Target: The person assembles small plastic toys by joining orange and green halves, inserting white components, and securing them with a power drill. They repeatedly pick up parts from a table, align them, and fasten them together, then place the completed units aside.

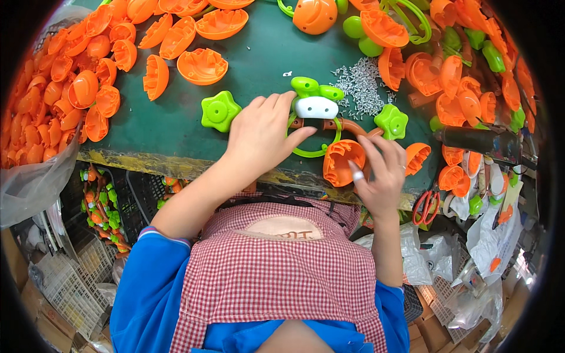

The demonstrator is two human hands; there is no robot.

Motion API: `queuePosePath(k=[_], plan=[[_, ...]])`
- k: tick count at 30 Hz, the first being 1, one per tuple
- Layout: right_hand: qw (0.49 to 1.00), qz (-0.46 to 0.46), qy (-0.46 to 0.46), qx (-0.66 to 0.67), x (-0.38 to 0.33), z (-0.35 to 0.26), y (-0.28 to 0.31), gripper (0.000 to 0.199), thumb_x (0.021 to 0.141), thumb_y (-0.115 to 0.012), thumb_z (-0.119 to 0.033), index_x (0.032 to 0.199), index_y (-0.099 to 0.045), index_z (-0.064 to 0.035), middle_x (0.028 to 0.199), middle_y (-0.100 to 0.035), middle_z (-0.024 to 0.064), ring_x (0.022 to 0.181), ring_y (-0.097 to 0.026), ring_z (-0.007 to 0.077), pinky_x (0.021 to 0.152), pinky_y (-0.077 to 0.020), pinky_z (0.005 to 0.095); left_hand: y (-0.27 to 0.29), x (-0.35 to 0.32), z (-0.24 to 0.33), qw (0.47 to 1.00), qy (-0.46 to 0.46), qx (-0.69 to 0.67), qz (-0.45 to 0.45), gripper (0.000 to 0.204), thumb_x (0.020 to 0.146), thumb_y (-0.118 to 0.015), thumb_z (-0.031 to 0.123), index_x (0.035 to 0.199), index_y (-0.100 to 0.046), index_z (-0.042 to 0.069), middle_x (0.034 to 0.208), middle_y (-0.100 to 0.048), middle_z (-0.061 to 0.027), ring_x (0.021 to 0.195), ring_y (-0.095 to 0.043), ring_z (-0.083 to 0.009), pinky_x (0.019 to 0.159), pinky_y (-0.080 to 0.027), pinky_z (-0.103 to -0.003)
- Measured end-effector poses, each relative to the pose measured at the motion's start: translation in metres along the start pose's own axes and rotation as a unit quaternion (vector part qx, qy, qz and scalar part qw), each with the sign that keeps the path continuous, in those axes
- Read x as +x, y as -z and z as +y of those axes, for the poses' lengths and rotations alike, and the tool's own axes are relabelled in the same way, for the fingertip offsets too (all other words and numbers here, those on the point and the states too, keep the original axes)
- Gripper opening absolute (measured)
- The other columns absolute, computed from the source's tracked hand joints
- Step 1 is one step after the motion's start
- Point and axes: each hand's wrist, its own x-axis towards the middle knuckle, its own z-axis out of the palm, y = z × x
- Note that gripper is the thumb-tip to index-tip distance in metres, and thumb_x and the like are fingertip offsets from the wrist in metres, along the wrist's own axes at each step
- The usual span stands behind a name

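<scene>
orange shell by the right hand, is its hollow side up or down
Hollow side up: the orange shell shows its ribbed inside to the camera, with the right hand holding its edge at the table's front.

Green-topped bench crowded with toy parts

A dark green bench top (259, 53) with a worn yellowish front edge filled the upper middle of the frame. Orange half-shells (202, 66) lay scattered across its upper left, and a thicker heap of orange and green parts (465, 88) crowded its right side. A small pile of silver screws (360, 85) sat at upper centre. Two green star-shaped wheels (219, 110) (391, 122) rested left and right of centre, and a dark power screwdriver (477, 140) lay at the right edge.
</scene>
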Motion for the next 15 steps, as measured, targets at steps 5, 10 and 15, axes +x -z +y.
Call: queuePosePath(k=[5,10,15], plan=[[0.991,0.013,-0.031,0.13,0.002,0.005,-0.019,0.029,0.07,-0.071,0.002,0.099,-0.066,-0.0041,0.095,-0.065,0.0095,0.088,-0.062,0.0295,0.079,-0.0495,0.037,-0.007,0.043,-0.006,0.964,0.146,-0.092,-0.202,0.064,0.075,-0.077,0.049,0.108,-0.061,-0.004,0.091,-0.068,-0.0191,0.082,-0.067,-0.0345,0.072,-0.052,-0.041],[0.805,0.18,-0.273,0.496,-0.039,0.003,-0.032,0.045,0.081,-0.059,0.009,0.125,-0.05,0.0032,0.11,-0.063,0.0094,0.1,-0.062,0.0146,0.089,-0.0502,0.0261,-0.016,0.038,-0.019,0.941,0.083,-0.251,-0.21,0.07,0.075,-0.075,0.054,0.109,-0.064,-0.006,0.087,-0.07,-0.0142,0.08,-0.068,-0.0286,0.077,-0.053,-0.038],[0.906,0.07,-0.154,0.388,-0.03,-0.001,-0.023,0.027,0.08,-0.06,0.001,0.107,-0.066,0.0011,0.1,-0.068,0.015,0.09,-0.067,0.0243,0.081,-0.0512,0.0312,-0.019,0.044,-0.01,0.823,0.197,-0.433,-0.312,0.058,0.08,-0.076,0.047,0.109,-0.064,-0.003,0.084,-0.068,-0.0078,0.07,-0.064,-0.0143,0.068,-0.052,-0.029]])
